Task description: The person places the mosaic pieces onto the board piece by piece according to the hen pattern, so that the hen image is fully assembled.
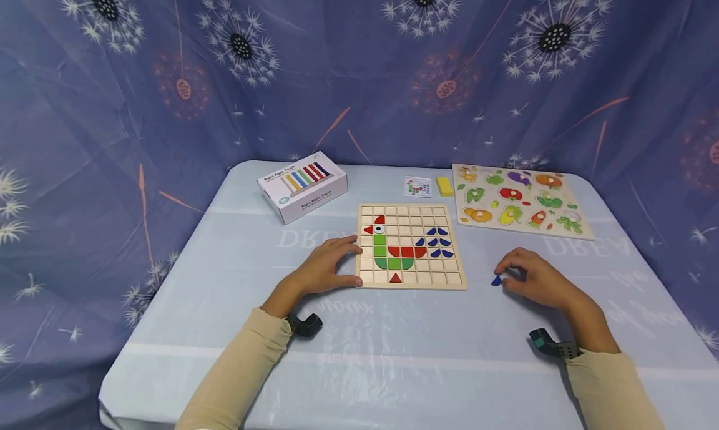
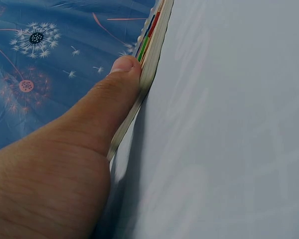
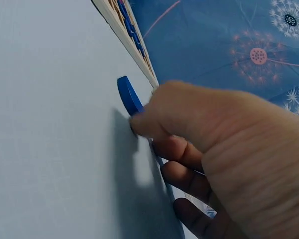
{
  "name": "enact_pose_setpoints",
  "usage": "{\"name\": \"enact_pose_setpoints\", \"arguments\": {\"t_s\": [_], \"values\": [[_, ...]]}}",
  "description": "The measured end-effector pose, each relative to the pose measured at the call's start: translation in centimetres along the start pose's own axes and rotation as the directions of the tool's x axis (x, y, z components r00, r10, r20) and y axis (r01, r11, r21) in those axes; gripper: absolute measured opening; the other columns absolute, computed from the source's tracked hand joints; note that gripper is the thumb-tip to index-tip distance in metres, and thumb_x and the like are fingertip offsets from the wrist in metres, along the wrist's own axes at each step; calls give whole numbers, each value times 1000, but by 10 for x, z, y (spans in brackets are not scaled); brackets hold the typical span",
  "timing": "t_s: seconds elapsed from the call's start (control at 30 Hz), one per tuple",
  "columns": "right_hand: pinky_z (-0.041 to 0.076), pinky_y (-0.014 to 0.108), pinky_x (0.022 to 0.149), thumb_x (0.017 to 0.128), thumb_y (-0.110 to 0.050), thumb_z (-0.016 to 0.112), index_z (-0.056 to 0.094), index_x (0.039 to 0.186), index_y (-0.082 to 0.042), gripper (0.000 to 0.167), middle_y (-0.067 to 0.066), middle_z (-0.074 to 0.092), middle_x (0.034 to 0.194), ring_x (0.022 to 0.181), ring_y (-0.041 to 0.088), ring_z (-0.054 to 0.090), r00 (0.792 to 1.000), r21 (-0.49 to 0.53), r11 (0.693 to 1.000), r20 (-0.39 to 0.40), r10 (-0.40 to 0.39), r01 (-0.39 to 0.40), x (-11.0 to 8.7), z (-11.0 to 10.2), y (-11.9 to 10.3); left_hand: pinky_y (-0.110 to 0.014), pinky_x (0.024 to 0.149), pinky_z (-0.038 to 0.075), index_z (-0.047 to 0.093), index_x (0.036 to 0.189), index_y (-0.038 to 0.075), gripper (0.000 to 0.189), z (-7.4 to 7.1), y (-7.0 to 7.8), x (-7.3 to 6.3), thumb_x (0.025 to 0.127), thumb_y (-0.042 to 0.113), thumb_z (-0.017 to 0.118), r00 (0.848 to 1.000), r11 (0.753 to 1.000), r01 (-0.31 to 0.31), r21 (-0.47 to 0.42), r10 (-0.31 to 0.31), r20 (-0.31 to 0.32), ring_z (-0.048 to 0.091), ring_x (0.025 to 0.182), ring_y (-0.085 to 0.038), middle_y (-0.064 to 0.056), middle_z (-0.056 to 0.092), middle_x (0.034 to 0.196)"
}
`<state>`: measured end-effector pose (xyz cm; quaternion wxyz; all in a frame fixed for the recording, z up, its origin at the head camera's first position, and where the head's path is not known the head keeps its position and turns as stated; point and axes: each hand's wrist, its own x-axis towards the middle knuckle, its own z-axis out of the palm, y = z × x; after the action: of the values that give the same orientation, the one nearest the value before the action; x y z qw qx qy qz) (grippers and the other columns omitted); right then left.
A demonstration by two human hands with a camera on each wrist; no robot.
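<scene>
A wooden grid board (image 1: 415, 287) lies on the table, with flat coloured pieces forming a bird: a green body (image 1: 380, 250), red beak (image 1: 367, 229), round eye piece (image 1: 379, 229) and several blue leaf-shaped pieces (image 1: 432, 243) at the tail. My left hand (image 1: 322, 268) rests at the board's left edge, thumb at the lower corner and fingers spread higher up. In the left wrist view the thumb (image 2: 117, 89) touches the board's side. Right of the board, my right hand (image 1: 533, 279) pinches a blue leaf-shaped piece (image 3: 128, 95) between thumb and fingers, close over the table.
Behind the board lie a small picture card (image 1: 417, 187) and a yellow block (image 1: 444, 186). A white toy box (image 1: 303, 186) stands at the back left. At the back right is a vegetable peg puzzle (image 1: 494, 196). A patterned blue curtain (image 1: 337, 62) hangs behind the table.
</scene>
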<state>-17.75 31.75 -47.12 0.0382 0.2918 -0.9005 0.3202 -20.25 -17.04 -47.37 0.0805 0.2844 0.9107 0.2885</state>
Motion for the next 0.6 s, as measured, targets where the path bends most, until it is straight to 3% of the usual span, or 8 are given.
{"name": "enact_pose_setpoints", "arguments": {"t_s": [0.27, 0.6], "values": [[37, 31, 85, 71, 5, 87, 72, 89, -25, 38, -5, 60, 99, 97, 16, 50, 1000, -19, 1000, -6, 15, -15, 0, 5, -1, -53, 118, 21, 55, 140, 21, 70, 0, 0, 0, 84, 54, 79, 1000, 1000, 5, 9, -5, 3, 27, 148, -28, -3, 31, 163], [37, 40, 84, 72, -8, 92, 72, 88, -27, 32, -5, 59, 100, 98, 21, 49, 998, -39, 997, -7, 64, -64, 1, 9, -6, -55, 117, 22, 55, 140, 19, 71, 0, -1, 0, 83, 54, 79, 1000, 1000, -23, 7, 23, -10, 28, 147, -31, -5, 32, 163]]}}
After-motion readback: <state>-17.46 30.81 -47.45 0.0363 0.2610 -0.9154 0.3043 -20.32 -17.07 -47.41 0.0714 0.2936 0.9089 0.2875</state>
